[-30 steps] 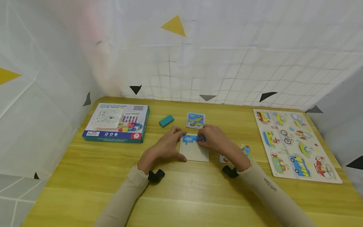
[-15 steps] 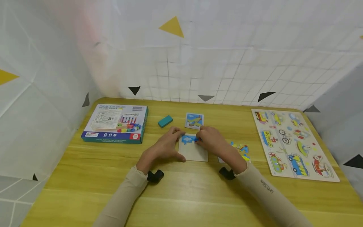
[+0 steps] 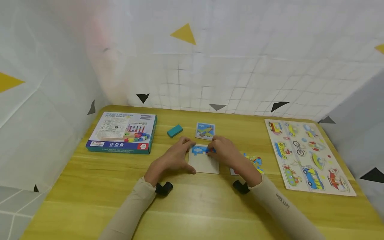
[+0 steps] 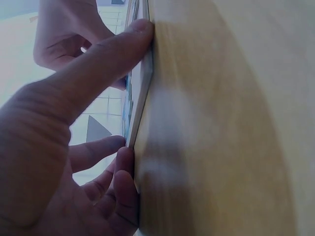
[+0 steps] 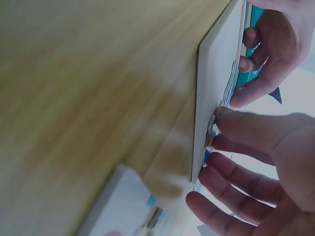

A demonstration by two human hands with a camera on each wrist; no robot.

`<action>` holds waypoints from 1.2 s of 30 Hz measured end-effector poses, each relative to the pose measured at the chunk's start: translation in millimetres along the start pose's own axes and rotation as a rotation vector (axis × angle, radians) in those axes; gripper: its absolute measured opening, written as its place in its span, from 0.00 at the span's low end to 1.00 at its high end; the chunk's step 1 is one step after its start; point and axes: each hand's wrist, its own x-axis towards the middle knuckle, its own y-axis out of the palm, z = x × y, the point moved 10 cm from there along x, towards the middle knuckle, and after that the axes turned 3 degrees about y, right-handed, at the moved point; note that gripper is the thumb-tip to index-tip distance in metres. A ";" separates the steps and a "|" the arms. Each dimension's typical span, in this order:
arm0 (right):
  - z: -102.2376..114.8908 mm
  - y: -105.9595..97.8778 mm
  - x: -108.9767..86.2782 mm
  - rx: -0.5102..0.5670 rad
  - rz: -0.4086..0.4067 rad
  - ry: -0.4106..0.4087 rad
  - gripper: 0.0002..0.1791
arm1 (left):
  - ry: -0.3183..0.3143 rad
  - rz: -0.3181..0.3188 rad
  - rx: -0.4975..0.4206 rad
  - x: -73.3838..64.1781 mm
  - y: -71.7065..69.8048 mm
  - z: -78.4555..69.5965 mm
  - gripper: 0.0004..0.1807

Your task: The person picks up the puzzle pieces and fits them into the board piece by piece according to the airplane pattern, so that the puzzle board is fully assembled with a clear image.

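A square wooden puzzle board [image 3: 204, 166] lies mid-table, with blue sky pieces [image 3: 197, 149] along its far edge. My left hand [image 3: 174, 158] holds the board's left side, thumb at the near corner and fingers at the far one; the left wrist view shows the thumb [image 4: 113, 51] against the board's edge [image 4: 141, 98]. With thumb and index finger, my right hand [image 3: 225, 152] pinches a blue and red puzzle piece [image 3: 211, 150] at the board's far right. The right wrist view shows this piece [image 5: 210, 133] low against the board [image 5: 214, 69], partly hidden by fingers.
Beyond the board lies an airplane picture card [image 3: 205, 130], with a teal block [image 3: 175, 131] to its left. Loose puzzle pieces [image 3: 255, 161] sit right of the board, partly behind my right forearm. A boxed bead set [image 3: 121, 132] stands left, a vehicle peg puzzle [image 3: 309, 156] right.
My right hand has shifted slightly left along the board's far edge with the pinched piece. My left hand stays on the board, and the head view has tilted a little.
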 end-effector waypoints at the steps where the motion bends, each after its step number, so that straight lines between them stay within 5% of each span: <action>1: -0.5 -0.2 0.4 0.007 0.000 0.000 0.07 | 0.000 -0.001 0.001 0.0 -0.2 0.1 0.59; 16: -27.1 -37.6 -27.4 0.093 -0.047 0.031 0.13 | 0.000 -0.005 -0.003 1.7 -1.3 -1.7 0.59; 26: -47.9 -26.3 -46.7 0.019 0.077 0.097 0.18 | -0.013 -0.012 -0.014 0.2 -0.9 1.3 0.59; 36: -51.5 -18.3 -49.0 0.004 0.105 0.110 0.14 | -0.007 -0.009 -0.019 -0.4 -1.0 0.0 0.59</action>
